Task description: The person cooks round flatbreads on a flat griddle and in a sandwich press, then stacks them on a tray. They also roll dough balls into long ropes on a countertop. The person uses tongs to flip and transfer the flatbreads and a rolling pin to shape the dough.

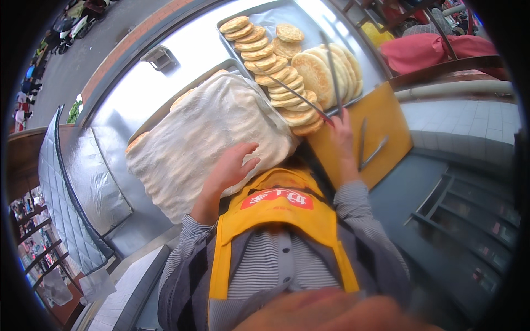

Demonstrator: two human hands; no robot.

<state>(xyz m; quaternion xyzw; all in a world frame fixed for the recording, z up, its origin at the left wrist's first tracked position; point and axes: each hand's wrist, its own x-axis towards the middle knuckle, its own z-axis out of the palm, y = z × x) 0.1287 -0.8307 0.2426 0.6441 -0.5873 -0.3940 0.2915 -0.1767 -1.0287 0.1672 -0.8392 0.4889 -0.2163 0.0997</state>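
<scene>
My right hand (342, 129) is closed on a pair of long metal tongs (333, 70) with reddish grips. The tongs' arms are spread over a metal tray (244, 62) of flatbreads. Small round flatbreads (258, 53) stand in a long overlapping row there, and larger flatbreads (314, 74) lean together on its right side. My left hand (239, 163) is empty with fingers apart, over a whitish cloth (198, 132). This cloth covers a second tray, and browned bread edges (136, 142) show past it.
A yellow board (385, 124) lies right of the trays, with another pair of metal tongs (374, 153) on it. A small metal fitting (159, 58) stands on the shiny counter. A quilted silver cover (68, 186) hangs at the left. Dark metal racks are at the lower right.
</scene>
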